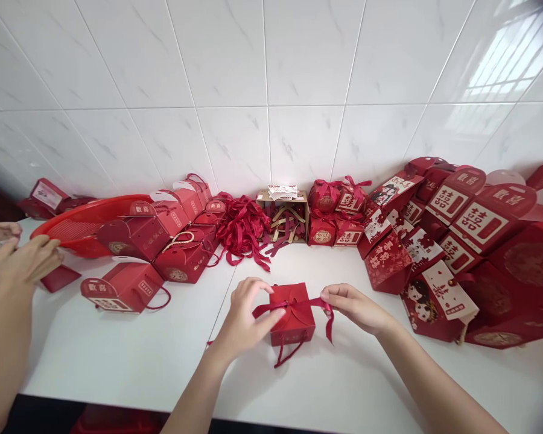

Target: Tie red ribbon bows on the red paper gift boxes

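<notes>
A small red box (294, 325) with petal-like top flaps stands on the white table in front of me. A dark red ribbon (315, 302) crosses its top, and a cord handle hangs down its near side. At the box's left edge is my left hand (248, 316), curved, its thumb over the top by the ribbon's middle and its fingers at the far left corner. To the right of the box, my right hand (355, 306) pinches the ribbon between thumb and fingers, and the loose end hangs below.
Red gift boxes (133, 283) and an orange-red basket (84, 226) stand at the left, near another person's hands (22, 259). Against the tiled wall lie a ribbon heap (244, 226) and an open carton (306, 220) of strips. Many decorated boxes (482, 217) crowd the right.
</notes>
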### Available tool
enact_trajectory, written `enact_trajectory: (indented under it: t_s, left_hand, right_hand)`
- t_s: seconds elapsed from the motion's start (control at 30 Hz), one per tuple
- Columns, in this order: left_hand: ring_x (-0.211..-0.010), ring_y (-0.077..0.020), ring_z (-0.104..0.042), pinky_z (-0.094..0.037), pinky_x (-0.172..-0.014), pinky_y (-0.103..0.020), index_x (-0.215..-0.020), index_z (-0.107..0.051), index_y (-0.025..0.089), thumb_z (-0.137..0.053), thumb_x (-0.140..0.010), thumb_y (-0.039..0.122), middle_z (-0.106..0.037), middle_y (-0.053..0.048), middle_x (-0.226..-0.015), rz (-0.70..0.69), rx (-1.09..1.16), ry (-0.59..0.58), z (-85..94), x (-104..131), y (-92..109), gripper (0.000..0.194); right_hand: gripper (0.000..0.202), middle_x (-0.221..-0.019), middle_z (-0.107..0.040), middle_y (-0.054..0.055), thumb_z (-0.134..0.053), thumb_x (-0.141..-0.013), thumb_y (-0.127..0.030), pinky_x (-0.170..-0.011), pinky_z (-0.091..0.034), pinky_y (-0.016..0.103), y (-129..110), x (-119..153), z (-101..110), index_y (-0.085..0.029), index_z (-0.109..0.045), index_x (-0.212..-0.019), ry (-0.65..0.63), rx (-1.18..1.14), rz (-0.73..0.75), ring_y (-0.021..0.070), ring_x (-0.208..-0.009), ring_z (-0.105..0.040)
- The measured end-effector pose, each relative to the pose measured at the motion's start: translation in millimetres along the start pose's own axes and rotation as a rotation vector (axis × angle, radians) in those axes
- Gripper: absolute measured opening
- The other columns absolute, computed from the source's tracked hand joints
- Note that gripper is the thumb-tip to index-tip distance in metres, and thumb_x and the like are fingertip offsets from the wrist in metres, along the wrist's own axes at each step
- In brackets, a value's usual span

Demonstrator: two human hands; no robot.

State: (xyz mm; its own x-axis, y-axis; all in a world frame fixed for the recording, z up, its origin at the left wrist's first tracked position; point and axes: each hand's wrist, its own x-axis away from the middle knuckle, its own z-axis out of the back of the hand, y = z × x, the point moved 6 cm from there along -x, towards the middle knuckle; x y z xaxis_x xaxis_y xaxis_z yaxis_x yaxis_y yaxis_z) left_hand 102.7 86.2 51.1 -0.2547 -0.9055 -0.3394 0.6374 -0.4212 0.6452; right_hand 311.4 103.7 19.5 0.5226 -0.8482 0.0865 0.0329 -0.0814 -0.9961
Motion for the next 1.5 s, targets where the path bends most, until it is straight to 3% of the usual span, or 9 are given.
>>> enact_trajectory:
  t_s: [0.17,0.33,0.5,0.63,0.83,0.93,1.17,1.3,1.5]
  left_hand:
    - [-0.098,-0.0233,-0.053,-0.035,-0.089,-0.041,-0.093,-0.047,0.022,-0.061,-0.079,0.023,-0.057,-0.003,-0.097,-0.129,-0.131,0.050,-21.1,-10,37,0.020]
    - [-0.100,-0.0223,-0.054,-0.034,-0.092,-0.042,-0.105,-0.043,0.022,-0.051,-0.083,0.016,-0.057,-0.005,-0.101,-0.075,-0.124,0.237,-21.9,-15,28,0.024]
    - [-0.103,-0.0234,-0.054,-0.035,-0.092,-0.043,-0.119,-0.037,0.021,-0.049,-0.088,0.025,-0.056,-0.008,-0.106,-0.065,-0.102,0.256,-21.1,-13,26,0.033]
    - [-0.105,-0.0239,-0.053,-0.035,-0.095,-0.044,-0.119,-0.038,0.022,-0.050,-0.085,0.023,-0.055,-0.008,-0.106,-0.041,-0.046,0.245,-14.2,-10,23,0.036]
    - [-0.094,-0.0213,-0.054,-0.041,-0.088,-0.037,-0.090,-0.049,0.022,-0.052,-0.084,0.032,-0.056,-0.004,-0.094,0.203,0.158,0.085,-10.3,-4,-20,0.012]
    - [-0.075,-0.0175,-0.052,-0.042,-0.073,-0.031,-0.075,-0.047,0.021,-0.055,-0.082,0.043,-0.053,0.001,-0.077,0.347,0.328,-0.098,-23.4,1,-39,0.024]
    - [-0.054,-0.0098,-0.036,-0.031,-0.053,-0.023,-0.057,-0.041,0.018,-0.056,-0.079,0.053,-0.038,0.005,-0.057,0.417,0.493,-0.254,-19.1,6,-37,0.043]
    - [-0.050,-0.0090,-0.033,-0.024,-0.048,-0.021,-0.070,-0.053,0.018,-0.063,-0.073,0.054,-0.039,0.007,-0.055,0.474,0.504,-0.367,-13.9,13,-34,0.037]
    - [-0.048,-0.0095,-0.033,-0.027,-0.050,-0.023,-0.056,-0.056,0.016,-0.055,-0.076,0.062,-0.042,0.004,-0.050,0.613,0.574,-0.298,-15.4,32,-55,0.050]
  right_hand:
    - [0.033,-0.066,-0.058,0.001,-0.063,-0.082,-0.046,-0.071,-0.042,0.029,-18,2,-13,-0.016,-0.062,-0.069,-0.015,-0.119,0.056,0.0136,-0.066,-0.052]
    - [0.028,-0.066,-0.063,0.002,-0.066,-0.081,-0.042,-0.073,-0.045,0.029,-22,3,-16,-0.016,-0.069,-0.070,0.063,-0.044,0.096,0.0136,-0.065,-0.055]
    - [0.029,-0.071,-0.065,0.001,-0.066,-0.079,-0.042,-0.063,-0.046,0.027,-13,-13,-29,-0.017,-0.070,-0.093,0.142,0.051,0.138,0.0132,-0.062,-0.054]
    - [0.026,-0.079,-0.065,0.004,-0.059,-0.084,-0.040,-0.065,-0.045,0.027,-9,-25,-39,-0.016,-0.069,-0.082,0.221,0.151,0.229,0.0146,-0.069,-0.055]
    - [0.021,-0.079,-0.062,0.002,-0.053,-0.088,-0.036,-0.061,-0.043,0.025,-4,-23,-42,-0.018,-0.063,-0.082,0.226,0.208,0.268,0.0130,-0.066,-0.052]
    - [0.021,-0.077,-0.063,0.001,-0.050,-0.090,-0.033,-0.059,-0.042,0.024,-4,-20,-46,-0.019,-0.062,-0.082,0.174,0.228,0.272,0.0127,-0.065,-0.053]
    - [0.013,-0.074,-0.066,0.003,-0.053,-0.084,-0.027,-0.060,-0.044,0.026,-4,-21,-51,-0.018,-0.061,-0.079,0.338,0.305,0.230,0.0156,-0.065,-0.057]
    - [0.014,-0.075,-0.067,0.003,-0.051,-0.084,-0.026,-0.061,-0.045,0.028,-4,-19,-52,-0.018,-0.062,-0.080,0.407,0.356,0.225,0.0168,-0.064,-0.057]
    - [0.018,-0.083,-0.069,0.005,-0.049,-0.088,-0.028,-0.065,-0.047,0.029,-6,-13,-53,-0.020,-0.065,-0.086,0.418,0.415,0.313,0.0187,-0.072,-0.060]
